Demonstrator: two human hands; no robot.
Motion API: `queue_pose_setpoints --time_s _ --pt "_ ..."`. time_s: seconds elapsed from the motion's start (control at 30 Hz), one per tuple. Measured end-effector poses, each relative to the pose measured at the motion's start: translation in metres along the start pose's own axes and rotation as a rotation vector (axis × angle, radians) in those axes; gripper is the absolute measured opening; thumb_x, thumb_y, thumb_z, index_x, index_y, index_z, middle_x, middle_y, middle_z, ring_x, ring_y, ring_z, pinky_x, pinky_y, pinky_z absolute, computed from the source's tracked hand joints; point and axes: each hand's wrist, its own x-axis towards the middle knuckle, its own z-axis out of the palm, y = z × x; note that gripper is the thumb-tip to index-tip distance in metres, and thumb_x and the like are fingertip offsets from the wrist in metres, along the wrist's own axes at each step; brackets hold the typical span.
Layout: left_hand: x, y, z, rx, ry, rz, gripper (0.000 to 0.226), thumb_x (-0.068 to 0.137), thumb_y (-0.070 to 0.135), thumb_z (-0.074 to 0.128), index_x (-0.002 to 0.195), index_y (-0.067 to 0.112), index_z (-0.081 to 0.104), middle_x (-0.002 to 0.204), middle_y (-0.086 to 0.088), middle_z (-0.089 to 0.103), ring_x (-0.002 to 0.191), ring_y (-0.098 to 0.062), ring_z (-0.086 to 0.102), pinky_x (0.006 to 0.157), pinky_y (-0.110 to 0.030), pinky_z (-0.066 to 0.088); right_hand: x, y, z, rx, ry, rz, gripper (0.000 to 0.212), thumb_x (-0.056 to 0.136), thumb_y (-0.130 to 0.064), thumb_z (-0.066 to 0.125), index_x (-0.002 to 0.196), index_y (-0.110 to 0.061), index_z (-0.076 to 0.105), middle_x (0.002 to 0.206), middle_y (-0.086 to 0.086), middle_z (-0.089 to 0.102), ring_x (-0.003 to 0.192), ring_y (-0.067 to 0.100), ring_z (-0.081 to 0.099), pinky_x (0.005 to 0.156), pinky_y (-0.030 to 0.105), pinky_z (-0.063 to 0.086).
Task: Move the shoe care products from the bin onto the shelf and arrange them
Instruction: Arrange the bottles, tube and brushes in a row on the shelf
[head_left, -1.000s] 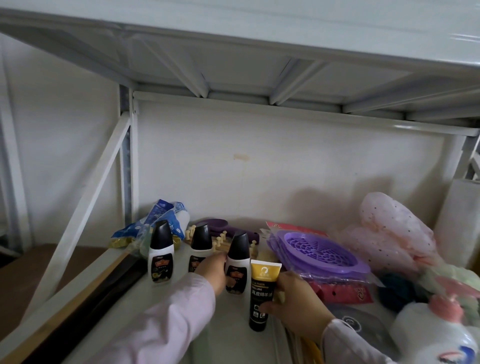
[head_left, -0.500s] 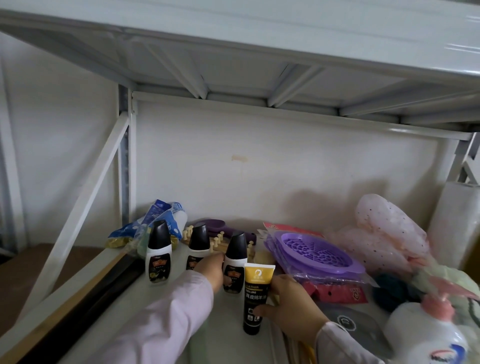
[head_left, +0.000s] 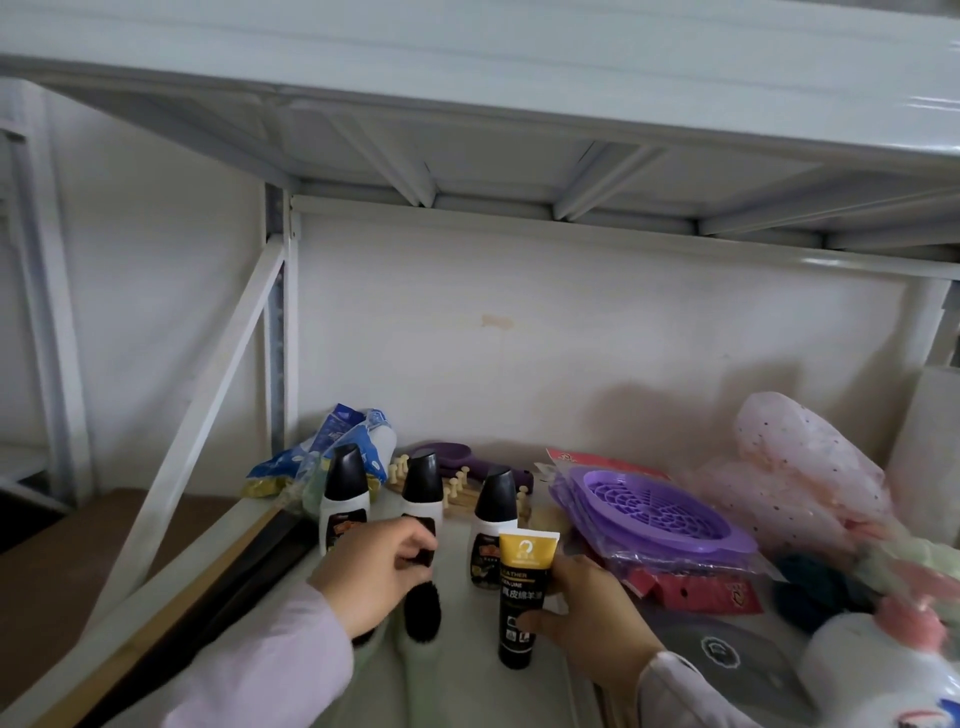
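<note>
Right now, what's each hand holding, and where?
Right hand grips the black-and-yellow tube at its lower body. Left hand pinches the middle bottle at its label.

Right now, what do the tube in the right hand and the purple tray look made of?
Tube: soft plastic, likely, given its flat crimped yellow top and matte black printed body. Purple tray: moulded plastic, seemingly, with an even colour and slotted pattern, inside a glossy clear bag.

L hand (head_left: 371, 569) fingers curled, gripping; R hand (head_left: 587, 616) fingers pinched in a grasp, both arms fwd.
</note>
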Motion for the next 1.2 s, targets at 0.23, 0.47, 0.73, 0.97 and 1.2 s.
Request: queue_pose_setpoints --time_s 0.23,0.47,0.73,0.97,1.2 --pt "-0.028 -0.022 -0.011 0.083 0.067 -0.007 0.027 0.076 0.035 0.072 0.087 0.045 0.049 0.101 0.018 0.058 0.102 -0.002 0.057 0.088 -0.018 0.044 -0.003 -0.006 0.005 0.010 0.020 0.035 0.031 0.070 -0.029 0.073 0.093 -0.040 0.056 0.104 -0.005 0.063 0.095 0.008 0.060 0.087 0.023 0.047" --pt "-0.033 -0.038 -0.008 0.173 0.072 -0.032 0.036 0.072 0.044 0.072 0.103 0.036 0.054 0.116 0.010 0.055 0.111 -0.007 0.051 0.093 -0.018 0.039 -0.009 -0.007 0.009 0.066 0.076 0.075 0.032 0.077 -0.020 0.070 0.108 -0.025 0.062 0.105 -0.009 0.070 0.097 0.007 0.061 0.088 0.024 0.047" --pt "-0.033 -0.040 0.000 0.159 0.053 -0.060 0.033 0.079 0.040 0.067 0.108 0.029 0.057 0.109 0.009 0.055 0.106 -0.008 0.055 0.091 -0.018 0.042 -0.014 -0.003 0.003 0.054 0.083 0.061 0.034 0.077 -0.014 0.068 0.109 -0.024 0.060 0.108 -0.009 0.070 0.103 0.007 0.062 0.089 0.026 0.048" --pt "-0.035 -0.037 0.002 0.140 0.053 -0.094 0.042 0.074 0.049 0.068 0.109 0.030 0.055 0.116 0.007 0.059 0.108 -0.009 0.056 0.092 -0.020 0.043 -0.021 -0.006 0.000 0.101 0.098 0.055 0.041 0.078 -0.015 0.068 0.116 -0.027 0.058 0.109 -0.015 0.066 0.106 0.005 0.060 0.087 0.019 0.042" --pt "-0.038 -0.039 -0.004 0.224 -0.045 -0.172 0.060 0.071 0.045 0.069 0.124 0.031 0.044 0.124 0.004 0.057 0.111 -0.013 0.056 0.094 -0.024 0.045 -0.035 -0.025 -0.004 0.021 0.645 -0.069 0.035 0.067 -0.007 0.078 0.096 -0.020 0.063 0.086 -0.009 0.061 0.084 0.019 0.059 0.078 0.034 0.050"
